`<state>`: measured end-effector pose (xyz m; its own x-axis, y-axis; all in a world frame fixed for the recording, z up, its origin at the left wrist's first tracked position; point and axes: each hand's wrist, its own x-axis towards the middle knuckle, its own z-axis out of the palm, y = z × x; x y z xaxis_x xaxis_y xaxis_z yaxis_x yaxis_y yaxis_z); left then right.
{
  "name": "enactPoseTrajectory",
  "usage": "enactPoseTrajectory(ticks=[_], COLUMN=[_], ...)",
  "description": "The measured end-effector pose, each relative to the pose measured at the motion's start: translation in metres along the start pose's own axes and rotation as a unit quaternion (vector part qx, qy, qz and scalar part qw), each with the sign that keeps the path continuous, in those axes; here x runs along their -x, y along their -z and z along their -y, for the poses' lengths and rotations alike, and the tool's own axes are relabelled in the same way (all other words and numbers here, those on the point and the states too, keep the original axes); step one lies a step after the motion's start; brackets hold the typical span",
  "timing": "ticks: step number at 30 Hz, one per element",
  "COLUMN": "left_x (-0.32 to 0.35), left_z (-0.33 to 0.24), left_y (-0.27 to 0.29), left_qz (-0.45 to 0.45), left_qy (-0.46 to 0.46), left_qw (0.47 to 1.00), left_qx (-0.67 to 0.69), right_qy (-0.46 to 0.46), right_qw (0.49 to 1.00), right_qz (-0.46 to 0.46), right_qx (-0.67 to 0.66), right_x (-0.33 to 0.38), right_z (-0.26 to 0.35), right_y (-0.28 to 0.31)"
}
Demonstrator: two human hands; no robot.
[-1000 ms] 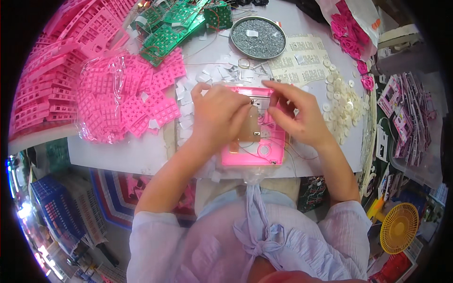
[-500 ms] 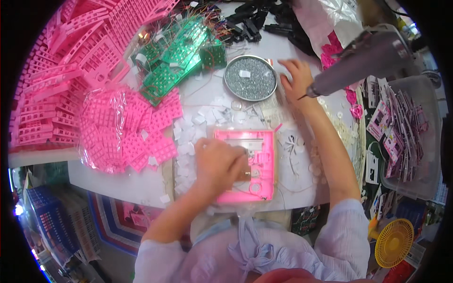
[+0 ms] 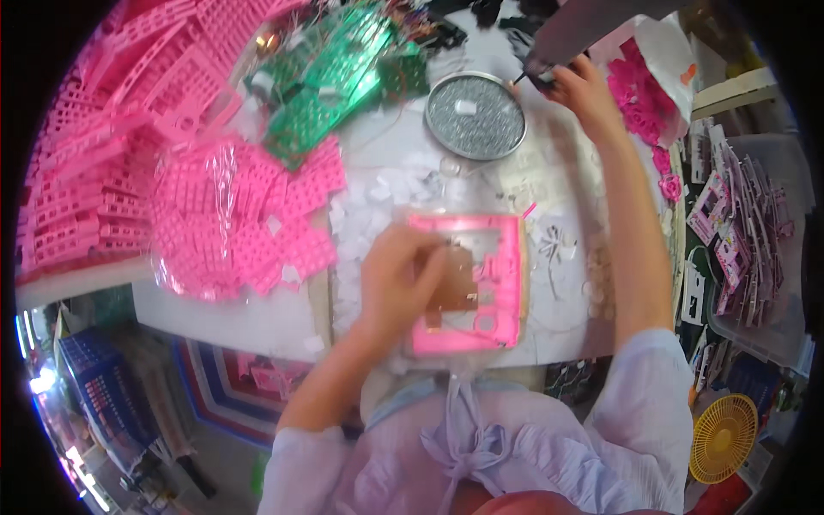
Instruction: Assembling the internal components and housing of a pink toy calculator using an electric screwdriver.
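Note:
My left hand is over the left side of a pink plastic housing, its thumb and fingers closed together. Beneath those fingers shows a flat brown, board-like piece; blur hides whether they grip or press it. Small metal parts sit inside the housing. My right hand is stretched far forward, its fingers curled at the nose of a dark grey electric screwdriver, which partly covers them. The screwdriver's thin tip lies by the rim of a round metal dish filled with small silvery pieces.
Pink frames and bagged pink keypads are heaped at left. Green circuit boards with wires lie behind. Scattered white bits surround the housing. At right stand a clear bin of printed panels and a yellow basket.
My right hand has moved forward and its fingers have closed at the screwdriver, whose tip has swung toward the dish. The whole view has shifted slightly. My left hand stays over the housing.

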<state>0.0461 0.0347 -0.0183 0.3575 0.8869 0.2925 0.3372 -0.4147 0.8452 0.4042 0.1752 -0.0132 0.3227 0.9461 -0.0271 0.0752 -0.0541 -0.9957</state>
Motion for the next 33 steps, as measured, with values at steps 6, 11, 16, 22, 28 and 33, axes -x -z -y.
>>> enactPoseTrajectory(ticks=[6,11,16,22,28,33], left_x=[-0.008,-0.020,-0.015,-0.016,-0.024,-0.042], left_z=[0.007,0.006,0.004,0.006,0.010,-0.002], left_y=[0.005,0.010,0.019,0.023,0.032,0.042], left_qz=[0.006,0.095,0.138,0.139,0.180,0.246], left_qy=[0.112,0.087,0.022,0.021,-0.097,-0.208], left_qw=[0.983,0.983,0.989,0.987,0.979,0.941], left_qx=[0.145,0.135,0.057,0.084,0.009,-0.102], right_qy=[-0.131,-0.307,-0.064,0.299,0.237,0.303], right_qw=[0.971,0.879,0.955,0.818,0.795,0.840], right_qz=[0.195,0.333,0.265,0.270,0.335,0.245], right_qx=[-0.046,-0.146,0.116,0.411,0.447,0.379], right_x=[0.191,0.216,0.240,0.226,0.222,0.230], right_z=[0.042,0.041,0.057,0.041,0.048,0.040], right_y=[0.016,-0.034,-0.061,-0.067,-0.065,-0.072])
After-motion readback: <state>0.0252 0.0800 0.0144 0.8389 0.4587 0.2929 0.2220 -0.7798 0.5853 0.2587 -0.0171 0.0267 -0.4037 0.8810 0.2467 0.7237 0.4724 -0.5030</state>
